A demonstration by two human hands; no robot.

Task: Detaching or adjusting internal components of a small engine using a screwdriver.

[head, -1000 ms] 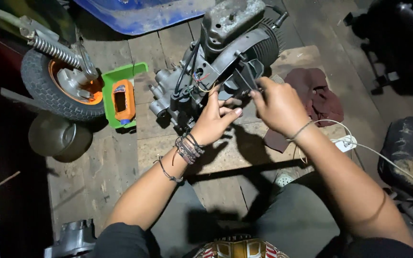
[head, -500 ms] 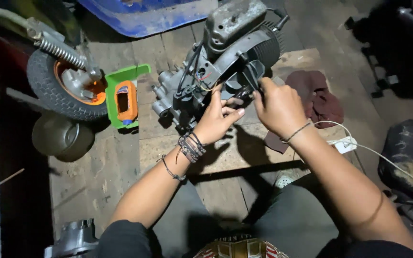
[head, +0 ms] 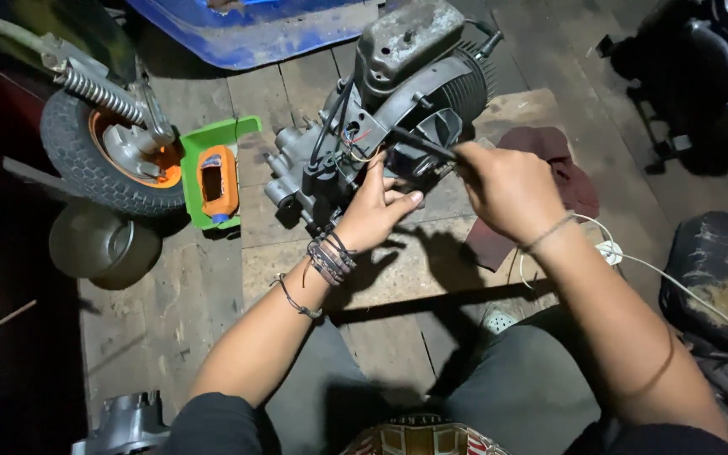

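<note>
the top of the view cuts off a blue sheet (head: 246,29), and the left edge swallows most of the metal arm and spring above the small wheel (head: 107,156). the far right is dark; a black seat (head: 722,278) with a worn patch can be made out there, but the machine parts above it are too dim to tell. what the right fingers pinch is mostly hidden behind the knuckles.

a grey engine (head: 398,101) lies on the wooden floor (head: 170,312) in the middle, tilted, with wires at its near side. the left hand (head: 377,211) is half open, fingers spread and pressed against the engine's lower side just below the wires, steadying it. the right hand (head: 507,190) is clenched around a thin dark tool (head: 423,143) whose tip reaches into the engine beside the wires; the exact kind of tool cannot be told.

a green tray (head: 204,143) with an orange bottle (head: 216,181) lies left of the engine, just beside the wheel. a dark red rag (head: 570,168) lies under the right wrist, and a white cable (head: 659,270) runs off to the right.
</note>
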